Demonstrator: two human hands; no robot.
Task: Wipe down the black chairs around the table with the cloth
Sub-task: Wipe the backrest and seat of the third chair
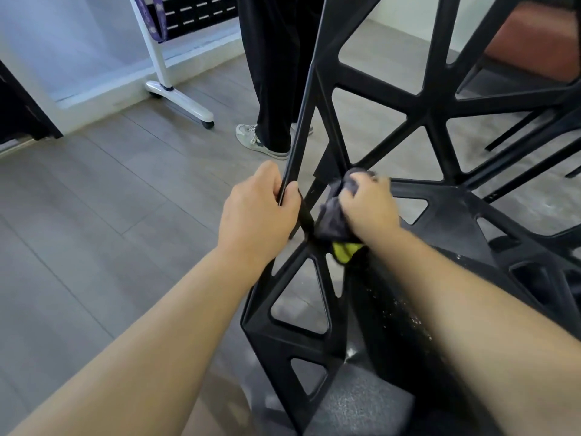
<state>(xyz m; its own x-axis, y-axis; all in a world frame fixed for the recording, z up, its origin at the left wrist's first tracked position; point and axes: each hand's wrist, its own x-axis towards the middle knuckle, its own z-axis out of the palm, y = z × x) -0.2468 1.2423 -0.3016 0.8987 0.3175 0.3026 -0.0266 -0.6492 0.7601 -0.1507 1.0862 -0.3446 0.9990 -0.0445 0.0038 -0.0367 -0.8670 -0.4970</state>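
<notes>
Chair (434, 118) first: the black one with the triangular cut-outs stands right in front of you, its open back rising past both your hands. Your left hand (257, 212) is curled tight round its thin edge bar (301, 121) to steady it. Just to the right of that grip, your right hand (367, 209) is bunched round the grey cloth (333, 215) and presses it against a strut where several struts meet. A yellow-green part of the cloth hangs out below your fist. You look to be in the middle of wiping the back frame, low down near the seat (456, 215). Nearer you than the cloth, pale specks (405, 313) show on the dark surface, so that part probably needs a pass yet. Next you will likely want to run the cloth along each strut and into the corners of the cut-outs while the left hand holds the frame firm. Beyond your left hand another person's dark trousers (276, 73) and a pale shoe (251, 138) stand on the grey floor (94, 215), with a white wheeled stand (176, 92) further off. No writing can be read; the purple strap (151, 14) has a pale pattern too small to make out.
</notes>
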